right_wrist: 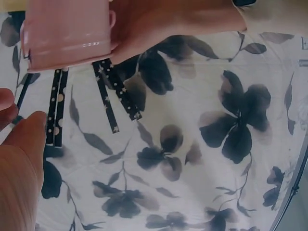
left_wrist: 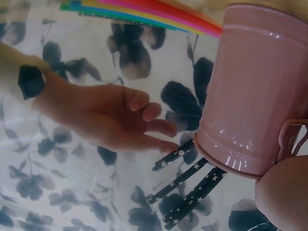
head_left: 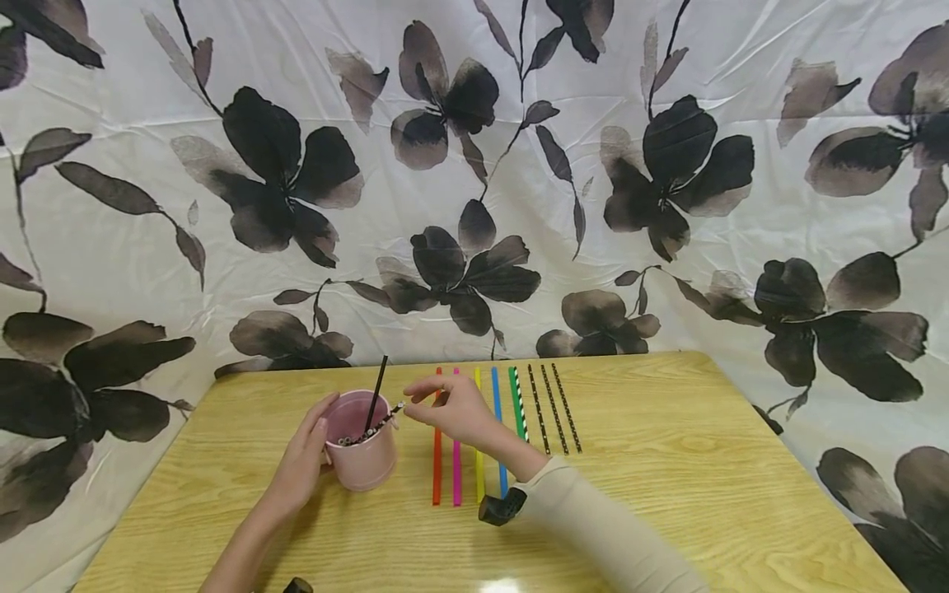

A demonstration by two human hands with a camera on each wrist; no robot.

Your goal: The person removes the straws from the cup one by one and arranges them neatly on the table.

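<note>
A pink mug [head_left: 361,464] stands on the table, tilted slightly, with my left hand [head_left: 296,463] gripping its left side near the handle [left_wrist: 288,139]. Black paper straws [left_wrist: 192,179] with white dots and stars stick out of it. One taller dark straw [head_left: 376,394] leans up from the mug. Just right of the rim is my right hand [head_left: 461,408], thumb and index finger apart beside the end of a patterned straw [head_left: 391,413]. In the left wrist view its thumb tip is close to that straw; whether they touch I cannot tell.
Right of the mug, straws lie in a row: red [head_left: 437,461], pink [head_left: 456,469], yellow [head_left: 479,473], blue [head_left: 497,395], green [head_left: 513,395], a black-and-white striped one [head_left: 522,408] and dark speckled ones [head_left: 551,409]. A floral cloth [head_left: 474,181] hangs behind the wooden table [head_left: 667,461].
</note>
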